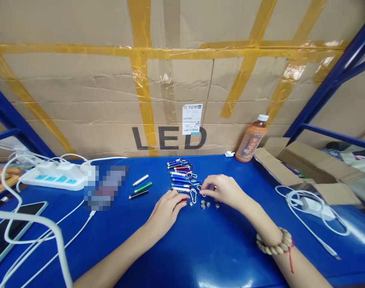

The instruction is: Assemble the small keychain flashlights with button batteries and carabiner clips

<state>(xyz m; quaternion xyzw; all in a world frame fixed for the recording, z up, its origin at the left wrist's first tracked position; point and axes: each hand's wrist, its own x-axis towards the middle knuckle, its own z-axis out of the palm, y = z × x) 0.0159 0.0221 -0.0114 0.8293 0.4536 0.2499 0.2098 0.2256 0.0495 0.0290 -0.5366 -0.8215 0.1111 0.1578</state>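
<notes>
I'm looking down on a glossy blue table (200, 248) backed by a taped carton marked LED (110, 112). My landmark is the pile of keychain flashlights (182, 176) at mid-table. Left of it lie three loose tubes (140, 187) and a power strip (53, 176); right of it stand a bottle (252, 140) and an open box (308, 164). My left hand (167, 210) rests palm down at the pile's near edge, fingers curled over something red; whether they grip it I cannot tell. My right hand (224, 190) reaches in from the right, thumb and forefinger nearly pinched at a clip, above scattered silver parts (208, 205). The flashlights' long axes run left-right; the tubes slant.
</notes>
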